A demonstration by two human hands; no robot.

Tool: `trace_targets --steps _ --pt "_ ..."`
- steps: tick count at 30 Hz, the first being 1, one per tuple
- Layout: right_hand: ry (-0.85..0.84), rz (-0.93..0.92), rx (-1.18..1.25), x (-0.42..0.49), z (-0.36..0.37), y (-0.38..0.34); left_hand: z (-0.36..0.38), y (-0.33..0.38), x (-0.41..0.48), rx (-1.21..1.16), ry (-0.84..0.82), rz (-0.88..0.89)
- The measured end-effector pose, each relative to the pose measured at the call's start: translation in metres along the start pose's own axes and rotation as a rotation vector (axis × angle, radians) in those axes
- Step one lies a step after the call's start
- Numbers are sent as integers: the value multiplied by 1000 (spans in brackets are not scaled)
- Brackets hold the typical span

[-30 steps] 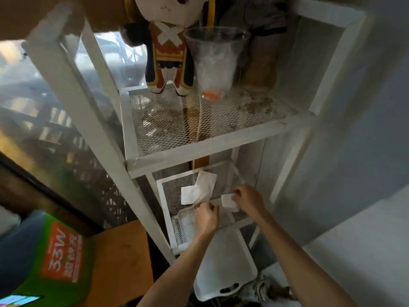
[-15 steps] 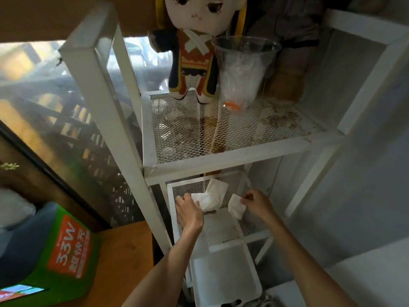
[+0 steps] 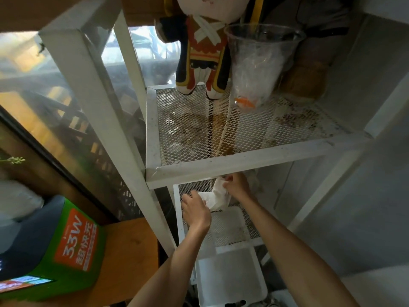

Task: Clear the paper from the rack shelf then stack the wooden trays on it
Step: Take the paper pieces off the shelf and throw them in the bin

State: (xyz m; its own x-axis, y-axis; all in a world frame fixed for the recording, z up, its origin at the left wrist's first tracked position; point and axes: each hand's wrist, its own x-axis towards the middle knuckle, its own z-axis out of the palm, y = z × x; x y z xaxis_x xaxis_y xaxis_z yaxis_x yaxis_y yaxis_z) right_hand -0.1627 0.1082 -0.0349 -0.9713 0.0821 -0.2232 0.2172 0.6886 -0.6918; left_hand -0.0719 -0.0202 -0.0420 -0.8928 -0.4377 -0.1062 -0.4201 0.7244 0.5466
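Head view, both hands (image 3: 236, 186) gripping white paper (image 3: 218, 197), green box (image 3: 73, 244) reading "33W"

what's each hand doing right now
Left hand: closed on the white paper, on the lower shelf.
Right hand: closed on the same paper, pinching its top edge.

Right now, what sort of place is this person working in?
Probably a cluttered storage corner of a shop or café, beside a window. A dusty white mesh rack holds a plush doll and a used plastic cup; a green charger kiosk stands nearby.
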Motion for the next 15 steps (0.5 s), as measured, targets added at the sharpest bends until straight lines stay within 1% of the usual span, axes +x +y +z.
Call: trace_targets --steps 6,11,12,15 --pt "-2 -68 -263 2 3 -1 0 9 1 173 -74 53" --pt "0 -70 -319 -1 -2 4 -1 11 4 234 -100 123" --pt "14 -62 -302 -2 -5 5 -2 10 5 249 -104 135" --pt "105 25 -81 -9 -23 6 -4 8 4 267 -102 199"
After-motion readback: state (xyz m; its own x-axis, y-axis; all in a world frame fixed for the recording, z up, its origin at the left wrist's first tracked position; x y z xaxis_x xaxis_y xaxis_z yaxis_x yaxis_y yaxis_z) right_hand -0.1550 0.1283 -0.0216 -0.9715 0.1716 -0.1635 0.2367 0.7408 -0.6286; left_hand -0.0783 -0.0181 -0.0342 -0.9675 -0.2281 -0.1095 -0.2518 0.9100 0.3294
